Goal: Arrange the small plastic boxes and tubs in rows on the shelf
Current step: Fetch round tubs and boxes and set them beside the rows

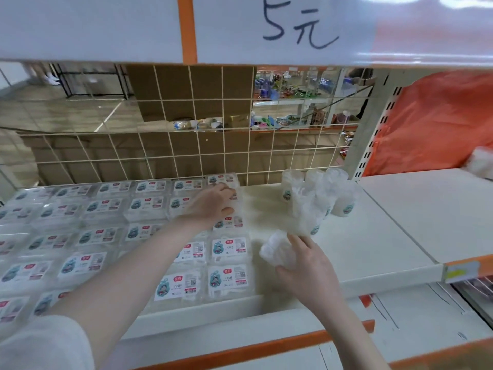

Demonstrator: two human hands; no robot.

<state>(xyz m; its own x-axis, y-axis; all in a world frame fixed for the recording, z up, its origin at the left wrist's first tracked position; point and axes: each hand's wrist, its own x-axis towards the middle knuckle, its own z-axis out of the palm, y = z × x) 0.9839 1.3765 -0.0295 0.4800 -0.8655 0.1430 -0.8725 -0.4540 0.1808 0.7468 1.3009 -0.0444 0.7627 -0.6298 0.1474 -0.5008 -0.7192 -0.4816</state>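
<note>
Several clear plastic boxes with white labels lie in rows on the left half of the cream shelf [373,236]. My left hand [210,205] reaches over them and grips one box [234,193] in the right-hand column near the back. Round clear tubs [344,201] stand in a loose cluster at the back right of the rows. My right hand [309,265] holds a tub wrapped in thin clear plastic [277,251] just right of the front boxes.
A wire grid panel [186,156] closes the back of the shelf. The upper shelf edge carries a handwritten price sign [298,25]. An orange plastic bag [437,124] fills the neighbouring bay on the right. A lower shelf [400,324] lies beneath.
</note>
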